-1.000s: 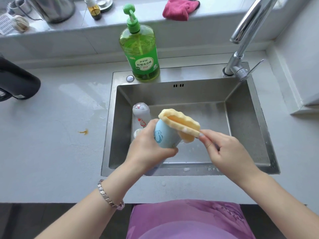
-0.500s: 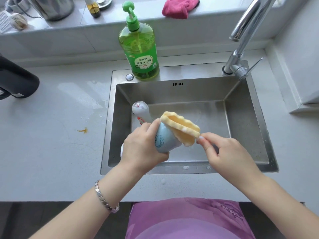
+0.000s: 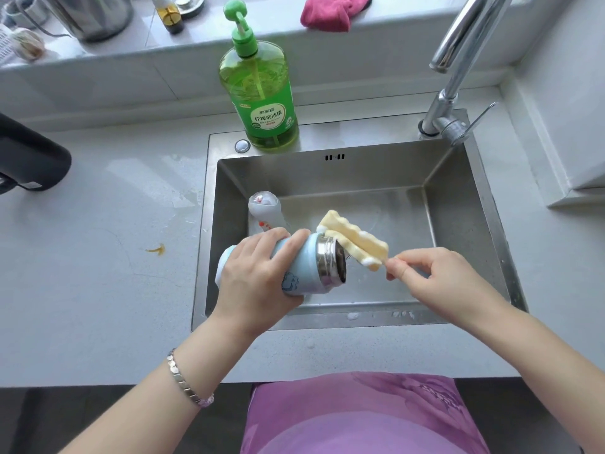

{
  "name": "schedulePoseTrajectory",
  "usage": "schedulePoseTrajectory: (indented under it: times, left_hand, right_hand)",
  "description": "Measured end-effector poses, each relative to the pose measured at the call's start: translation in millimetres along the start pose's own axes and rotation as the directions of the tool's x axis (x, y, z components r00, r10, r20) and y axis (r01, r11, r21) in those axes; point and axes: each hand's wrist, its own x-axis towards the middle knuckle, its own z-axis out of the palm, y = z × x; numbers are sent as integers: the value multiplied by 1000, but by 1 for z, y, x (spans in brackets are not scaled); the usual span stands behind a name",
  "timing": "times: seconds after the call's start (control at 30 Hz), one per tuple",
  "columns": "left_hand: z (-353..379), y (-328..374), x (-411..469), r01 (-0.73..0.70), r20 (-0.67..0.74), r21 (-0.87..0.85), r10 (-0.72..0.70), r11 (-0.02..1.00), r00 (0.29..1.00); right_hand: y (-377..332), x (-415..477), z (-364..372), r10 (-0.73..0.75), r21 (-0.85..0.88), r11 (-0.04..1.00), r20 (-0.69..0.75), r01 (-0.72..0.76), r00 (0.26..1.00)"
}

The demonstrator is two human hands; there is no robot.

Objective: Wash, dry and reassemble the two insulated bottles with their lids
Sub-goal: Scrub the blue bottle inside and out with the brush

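My left hand (image 3: pixel 258 273) grips a light blue insulated bottle (image 3: pixel 306 268) lying sideways over the sink, its steel mouth facing right. My right hand (image 3: pixel 435 276) pinches the handle of a yellow sponge brush (image 3: pixel 355 239) whose foamy head lies just outside the bottle's mouth, against its upper rim. A second, white bottle (image 3: pixel 266 211) with red marks lies in the sink at the back left, partly hidden behind my left hand. No lids show.
The steel sink (image 3: pixel 458 224) has a tap (image 3: pixel 458 63) at its back right. A green dish soap pump bottle (image 3: pixel 260 90) stands on the rim behind. A pink cloth (image 3: pixel 330 9) lies on the sill. A black appliance (image 3: pixel 29 158) sits at left.
The blue bottle has tipped from mouth-up toward horizontal, its mouth now facing right. The sponge head has come off the top of the mouth and sits beside it.
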Motion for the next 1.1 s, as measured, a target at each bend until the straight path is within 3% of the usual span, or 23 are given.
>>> schedulePoseTrajectory:
  times: [0.23, 0.43, 0.67, 0.83, 1.0, 1.1]
  left_hand:
    - [6, 10, -2, 161, 79, -141, -151, 977, 985]
    - [6, 6, -1, 102, 31, -135, -99, 986, 995]
    - [2, 5, 3, 144, 34, -175, -140, 974, 990]
    - [11, 8, -4, 40, 80, -180, -26, 983, 996]
    - [2, 8, -6, 281, 94, -315, -265, 907, 960]
    - [0, 5, -3, 480, 175, -423, -450, 769, 876]
  right_hand:
    - [-7, -12, -6, -39, 32, 999, 7, 38, 999]
    - [0, -4, -2, 41, -40, 998, -27, -42, 999]
    - [1, -12, 3, -33, 6, 999, -65, 34, 997]
    - [-7, -13, 6, -30, 16, 999, -25, 31, 999]
    - [5, -7, 5, 42, -30, 999, -16, -42, 999]
    - [3, -12, 9, 26, -51, 998, -7, -26, 1000]
